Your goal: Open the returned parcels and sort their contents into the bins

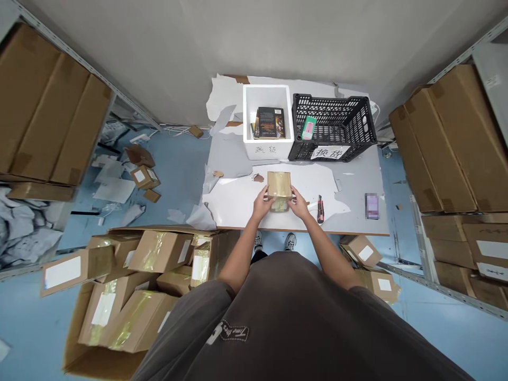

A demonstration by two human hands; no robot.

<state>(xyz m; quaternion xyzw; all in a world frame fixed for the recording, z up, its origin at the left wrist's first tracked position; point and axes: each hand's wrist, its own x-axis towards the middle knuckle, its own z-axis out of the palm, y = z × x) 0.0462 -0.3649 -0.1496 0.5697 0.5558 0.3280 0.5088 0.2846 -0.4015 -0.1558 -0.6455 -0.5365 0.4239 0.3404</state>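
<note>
A small taped cardboard box [279, 185] is held over the front part of the table [234, 203]. My left hand [262, 203] grips its left side and my right hand [298, 202] its right side, fingers wrapped round the edges. Shiny clear tape covers the face toward me. Just right of my right hand lies a red and black box cutter [320, 209]. Behind the box stands a white foam bin [268, 149] with books [271, 123] inside. Beside it is a black plastic crate [333, 103] holding a green and pink package [309, 127].
A large carton [73, 344] full of taped boxes stands on the floor at left. More boxes [362, 250] lie right of the table. Shelves with cartons [43, 106] flank both sides. A phone-like object [372, 206] and torn paper [226, 153] lie on the table.
</note>
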